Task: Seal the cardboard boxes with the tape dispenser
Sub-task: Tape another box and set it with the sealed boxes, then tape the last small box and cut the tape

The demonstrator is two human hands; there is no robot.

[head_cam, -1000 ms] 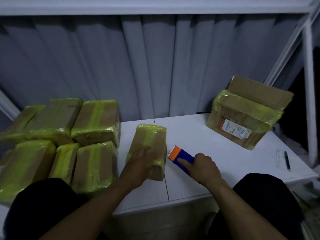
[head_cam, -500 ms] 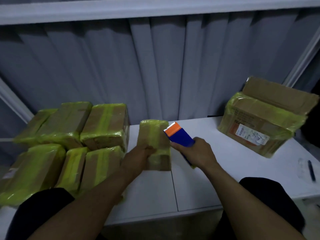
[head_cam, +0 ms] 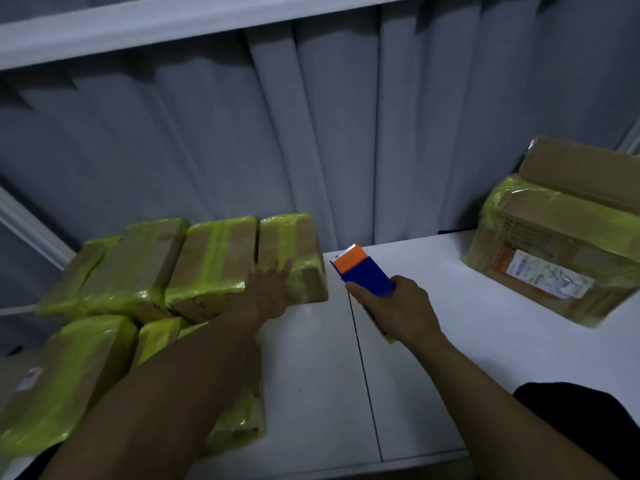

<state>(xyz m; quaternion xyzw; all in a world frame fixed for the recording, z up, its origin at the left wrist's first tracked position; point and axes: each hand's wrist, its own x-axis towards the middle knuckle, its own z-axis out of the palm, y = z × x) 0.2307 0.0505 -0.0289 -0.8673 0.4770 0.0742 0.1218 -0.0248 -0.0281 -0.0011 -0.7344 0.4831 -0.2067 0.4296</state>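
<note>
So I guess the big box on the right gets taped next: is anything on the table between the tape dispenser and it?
Nothing visible: only bare white table lies between the tape dispenser in the right hand and the big box.

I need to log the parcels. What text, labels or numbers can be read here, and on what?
Nothing is legible.
Big box, white label: print too blurred.
Same box, dark printed lines above it: unreadable.
Near-left box, small sticker: too small.
Tape dispenser: no text visible.

Our right hand [head_cam: 403,308] covers the tape dispenser [head_cam: 363,271] handle. The large box [head_cam: 554,251] runs off the right edge. Our left arm hides the front boxes [head_cam: 152,341].
</note>
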